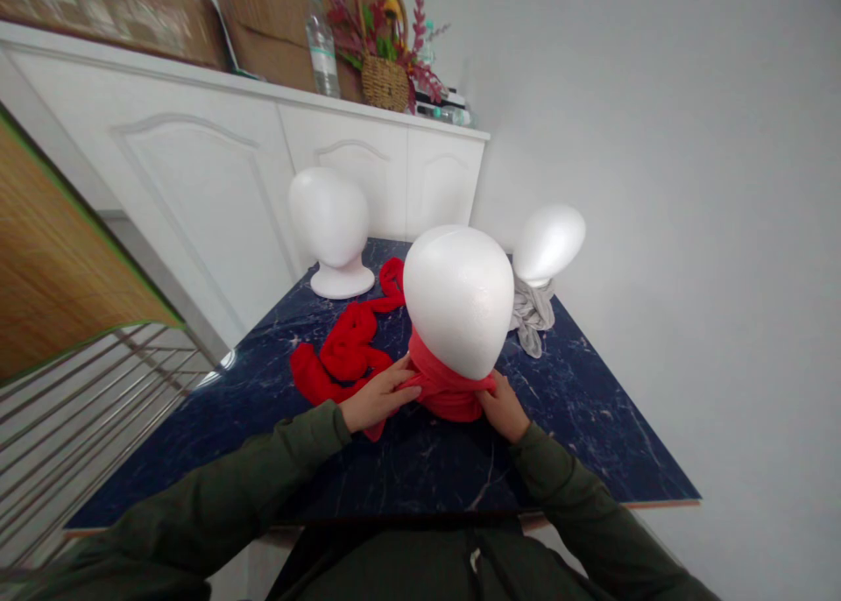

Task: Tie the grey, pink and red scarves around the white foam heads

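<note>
A white mannequin head [460, 299] stands near the middle of the table with a coral-red scarf [450, 392] wrapped around its neck. My left hand [381, 397] is closed on the scarf at the left side of the neck, thumb pointing right. On the opposite side, my right hand [503, 406] pinches the scarf's edge just under the head; some of its fingers are hidden behind the cloth. A brighter red scarf [348, 342] lies bunched on the table to the left, close to my left hand.
A bare mannequin head [330, 220] stands at the back left. Another head [548, 240] at the back right wears a grey scarf [533, 312]. The dark blue marbled table [584, 426] meets the wall on the right; a metal rack [85, 426] stands left.
</note>
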### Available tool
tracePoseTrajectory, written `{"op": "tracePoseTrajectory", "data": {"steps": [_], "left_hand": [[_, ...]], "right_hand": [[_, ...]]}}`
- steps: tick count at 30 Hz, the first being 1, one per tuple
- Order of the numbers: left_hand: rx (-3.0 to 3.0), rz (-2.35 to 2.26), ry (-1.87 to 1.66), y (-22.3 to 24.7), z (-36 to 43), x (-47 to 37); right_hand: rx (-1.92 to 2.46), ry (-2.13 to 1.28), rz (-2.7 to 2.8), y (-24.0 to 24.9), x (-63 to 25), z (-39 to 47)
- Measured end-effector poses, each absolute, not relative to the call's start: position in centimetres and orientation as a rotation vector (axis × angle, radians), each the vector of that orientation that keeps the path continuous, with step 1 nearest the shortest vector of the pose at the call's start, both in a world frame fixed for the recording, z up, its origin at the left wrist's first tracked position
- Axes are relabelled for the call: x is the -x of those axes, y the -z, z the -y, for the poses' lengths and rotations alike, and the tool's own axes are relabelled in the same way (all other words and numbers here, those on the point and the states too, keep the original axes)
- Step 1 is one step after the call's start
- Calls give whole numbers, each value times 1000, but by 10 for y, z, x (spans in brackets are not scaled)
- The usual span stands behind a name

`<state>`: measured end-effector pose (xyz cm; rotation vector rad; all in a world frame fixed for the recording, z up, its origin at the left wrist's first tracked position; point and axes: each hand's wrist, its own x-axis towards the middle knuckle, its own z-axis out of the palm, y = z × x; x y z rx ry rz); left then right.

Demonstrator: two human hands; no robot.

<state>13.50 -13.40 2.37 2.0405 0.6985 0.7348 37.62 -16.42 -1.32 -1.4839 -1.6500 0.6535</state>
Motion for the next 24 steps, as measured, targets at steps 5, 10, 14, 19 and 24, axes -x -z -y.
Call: {"op": "tracePoseTrajectory", "data": {"steps": [5, 10, 14, 19, 24], "left_hand": [[-2035, -540, -764, -36, 140, -150], [-2211, -436, -662, -50, 142, -181], [-2355, -510, -610, -51, 137, -187], [-2453, -975, -909, -40, 93, -140], [-2409, -1919, -828, -17, 43, -68]], "right_hand": [[1080, -954, 1119, 1, -375, 173], [935, -1174, 862, -1, -403, 179], [1070, -980, 696, 16, -463, 179], [1178, -653, 546, 29, -538, 181], [1295, -461, 643, 31, -562, 170]]}}
